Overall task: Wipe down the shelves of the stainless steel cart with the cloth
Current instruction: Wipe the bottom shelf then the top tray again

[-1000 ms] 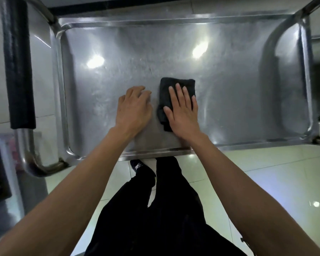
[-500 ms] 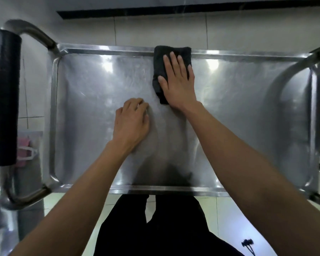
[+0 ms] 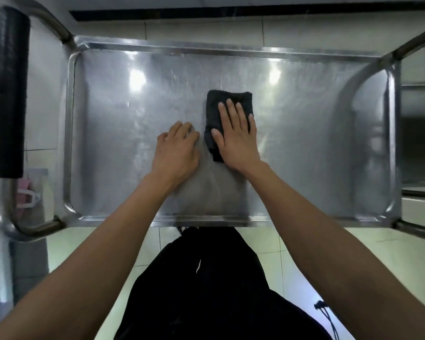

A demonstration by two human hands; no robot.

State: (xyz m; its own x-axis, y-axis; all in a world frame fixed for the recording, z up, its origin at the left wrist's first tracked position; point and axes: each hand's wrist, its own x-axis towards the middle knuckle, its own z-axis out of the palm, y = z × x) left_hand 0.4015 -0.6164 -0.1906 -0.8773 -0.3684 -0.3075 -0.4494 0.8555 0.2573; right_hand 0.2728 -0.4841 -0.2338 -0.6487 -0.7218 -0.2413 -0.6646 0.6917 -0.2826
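cloth (image 3: 227, 111): dark, folded, flat near the middle of the cart's top shelf (image 3: 304, 143).
right hand (image 3: 236, 136): fingers straight, slightly spread, pressing the cloth.
left hand (image 3: 176, 150): resting on bare steel just beside the cloth, fingers loosely bent, holding nothing.

The right hand (image 3: 237, 138) lies flat with straight fingers on a folded black cloth (image 3: 227, 104), pressing it onto the top shelf (image 3: 304, 143) of the stainless steel cart near its middle. The left hand (image 3: 176, 150) rests on the bare metal just beside the cloth, its fingers somewhat bent and holding nothing. A black padded handle (image 3: 8, 92) runs along the cart's left end, and the person's dark trousers (image 3: 206, 290) and pale floor tiles (image 3: 304, 253) show below the shelf's near rim.
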